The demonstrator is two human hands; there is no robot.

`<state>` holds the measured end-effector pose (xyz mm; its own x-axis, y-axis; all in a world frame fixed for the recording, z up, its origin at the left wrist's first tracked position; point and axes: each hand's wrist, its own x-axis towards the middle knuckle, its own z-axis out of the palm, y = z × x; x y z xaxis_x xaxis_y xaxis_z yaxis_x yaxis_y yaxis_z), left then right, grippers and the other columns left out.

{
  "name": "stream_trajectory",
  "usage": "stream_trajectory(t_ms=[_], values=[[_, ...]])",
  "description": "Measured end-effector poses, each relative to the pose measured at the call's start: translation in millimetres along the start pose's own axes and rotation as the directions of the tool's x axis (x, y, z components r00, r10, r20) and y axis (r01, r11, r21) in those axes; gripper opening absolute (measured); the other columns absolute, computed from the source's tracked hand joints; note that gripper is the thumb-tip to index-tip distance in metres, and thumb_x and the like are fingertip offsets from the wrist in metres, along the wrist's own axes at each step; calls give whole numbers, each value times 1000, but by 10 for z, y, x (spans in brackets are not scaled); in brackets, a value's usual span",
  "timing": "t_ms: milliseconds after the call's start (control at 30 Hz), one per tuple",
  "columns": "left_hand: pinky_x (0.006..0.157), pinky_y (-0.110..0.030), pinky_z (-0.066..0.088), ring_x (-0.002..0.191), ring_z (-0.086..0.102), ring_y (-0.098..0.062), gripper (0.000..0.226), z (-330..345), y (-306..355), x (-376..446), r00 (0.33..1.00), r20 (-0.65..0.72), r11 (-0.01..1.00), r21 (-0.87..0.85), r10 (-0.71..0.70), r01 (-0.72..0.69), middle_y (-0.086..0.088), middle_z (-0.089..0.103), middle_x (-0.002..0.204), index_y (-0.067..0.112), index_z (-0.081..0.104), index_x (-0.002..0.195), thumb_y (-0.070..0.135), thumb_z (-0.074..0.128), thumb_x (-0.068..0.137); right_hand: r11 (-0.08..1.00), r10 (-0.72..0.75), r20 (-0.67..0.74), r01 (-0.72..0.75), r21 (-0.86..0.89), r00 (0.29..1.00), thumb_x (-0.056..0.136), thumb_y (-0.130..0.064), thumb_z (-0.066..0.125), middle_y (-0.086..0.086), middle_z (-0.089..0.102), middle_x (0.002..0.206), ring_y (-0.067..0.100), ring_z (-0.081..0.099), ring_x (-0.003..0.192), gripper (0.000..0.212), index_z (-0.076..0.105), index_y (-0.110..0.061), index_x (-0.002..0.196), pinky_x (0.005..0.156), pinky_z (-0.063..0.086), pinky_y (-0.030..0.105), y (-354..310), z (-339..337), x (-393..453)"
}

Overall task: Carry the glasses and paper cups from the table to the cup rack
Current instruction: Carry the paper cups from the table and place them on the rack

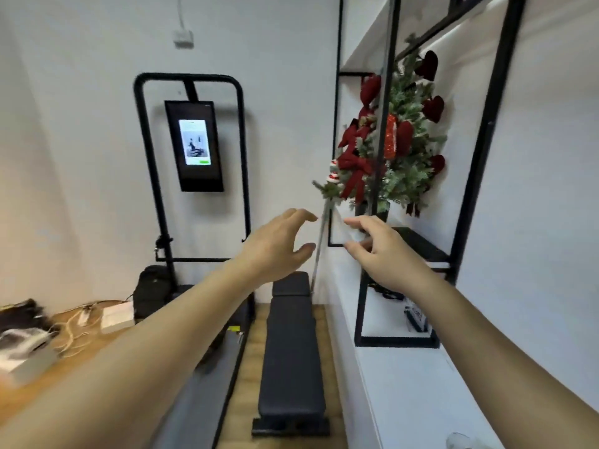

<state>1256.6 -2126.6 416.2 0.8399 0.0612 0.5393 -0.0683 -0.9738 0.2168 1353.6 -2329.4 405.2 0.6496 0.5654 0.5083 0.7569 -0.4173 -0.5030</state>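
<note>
The right hand is up in front of the black shelf, with thumb and fingers pinched on something clear and see-through. It looks like a glass, but it is blurry, so I cannot be sure. The glass sits between the two hands, tipped a bit, its long side leaning up and to the left.

The left hand is just beside it, fingers spread and bent a little, holding nothing. It is near the glass but not touching it — the right hand is the one that has it.

The shelf is to the right and a bit farther away, under the green and red decoration. I think the glass must go that way. I cannot tell if this shelf is the cup rack.

Below the arms is a dark bench. Another clear thing shows at the bottom right corner — too cut off to name.
</note>
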Motion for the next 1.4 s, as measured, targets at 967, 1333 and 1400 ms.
stream_trajectory(t_ms=[967,1333,1400], values=[[97,-37,50,124,56,-17,51,-5173,-3064,-7284,534,-428,446,294,-729,845,5,57,139,29,49,142,34,67,95,579,-779,275,481,658,563,96,-47,59,-14,49,136,4,58,100,46,42,-48,138,80,56,27,-7575,5090,-1698],[95,-34,52,120,55,-11,49,-5979,-4937,-8187,480,-444,367,321,-756,873,9,56,138,31,48,142,35,64,96,530,-828,256,547,648,499,96,-48,57,-17,45,139,0,52,104,48,41,-45,142,71,43,11,-9073,6817,-1118],[99,-36,52,124,54,-12,49,-6191,-5422,-8189,469,-449,364,304,-760,880,9,55,140,30,48,142,34,64,96,543,-828,287,564,623,481,97,-47,57,-16,44,142,-2,49,108,49,40,-44,143,74,44,12,-9319,7149,-880]])
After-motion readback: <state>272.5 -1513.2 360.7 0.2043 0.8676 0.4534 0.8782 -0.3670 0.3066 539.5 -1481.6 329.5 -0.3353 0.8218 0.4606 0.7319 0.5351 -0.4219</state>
